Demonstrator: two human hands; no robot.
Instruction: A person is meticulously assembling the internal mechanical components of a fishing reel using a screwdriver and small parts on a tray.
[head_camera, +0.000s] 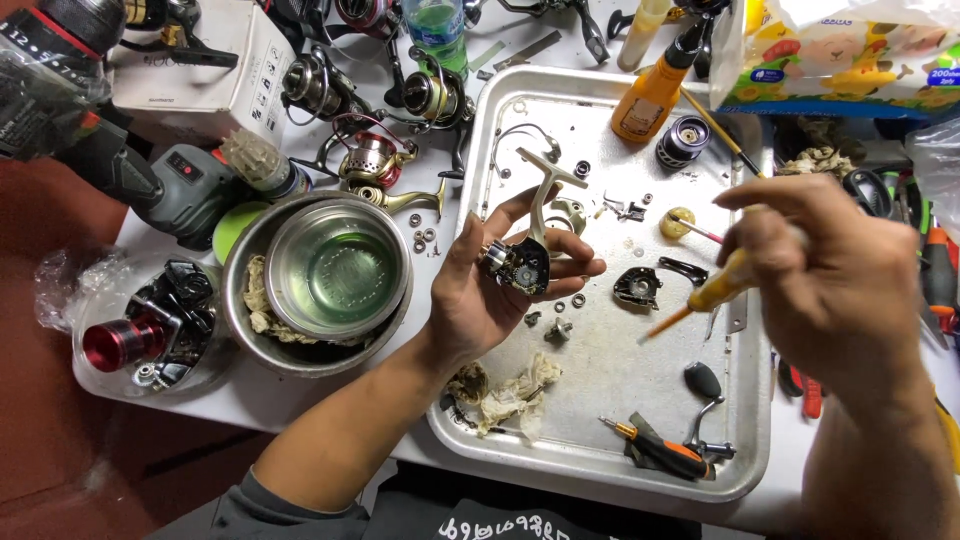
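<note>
- The left hand (490, 285) lies palm up over the near-left part of a dented silver metal tray (745, 440); its fingers curl loosely round a small black and gold fishing-reel body (520, 262), whose pale metal T-shaped arm sticks up toward the far side.
- The right hand (835, 270), to the right over the tray, has its fingers pinched shut on a slim yellow-handled tool (715, 292); the tool's thin tip slants down to the left and stays apart from the reel body.
- Between the two hands, on the tray floor, lie a black curved reel side plate (637, 287), small washers and screws, and a yellow round part with a pink stick.
- Near the tray's front edge lie an orange and black screwdriver (660, 450), a black reel handle (703, 385) and a crumpled dirty rag (500, 395).
- At the tray's far end stand an orange squeeze bottle with a black nozzle (645, 95) and a dark spool (685, 140).
- Left of the tray sits a round steel bowl holding clear liquid (335, 265), nested in a larger steel bowl with rags.
- Farther left are a clear tub with a red spool (135, 335), a grey power tool (175, 185), and several spinning reels at the far side.
</note>
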